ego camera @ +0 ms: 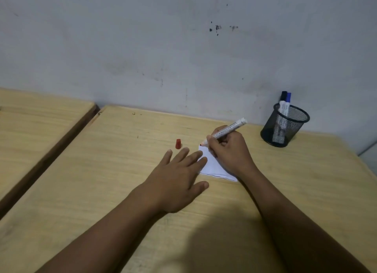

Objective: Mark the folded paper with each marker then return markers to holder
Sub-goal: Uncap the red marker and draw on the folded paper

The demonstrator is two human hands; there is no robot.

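The folded white paper (212,166) lies on the wooden table (102,170), partly hidden under both hands. My right hand (230,150) grips an uncapped red marker (228,130), its tip touching the paper's far corner. My left hand (179,177) lies flat with fingers spread, its fingertips pressing the paper's left edge. The marker's red cap (178,144) stands on the table just beyond my left fingers. A black mesh holder (284,128) at the back right contains a black-capped marker (282,101) and a blue-capped marker (287,103).
A grey wall (183,48) rises right behind the table. A second wooden table (36,126) sits to the left, separated by a dark gap. The table's right edge slants away past the holder.
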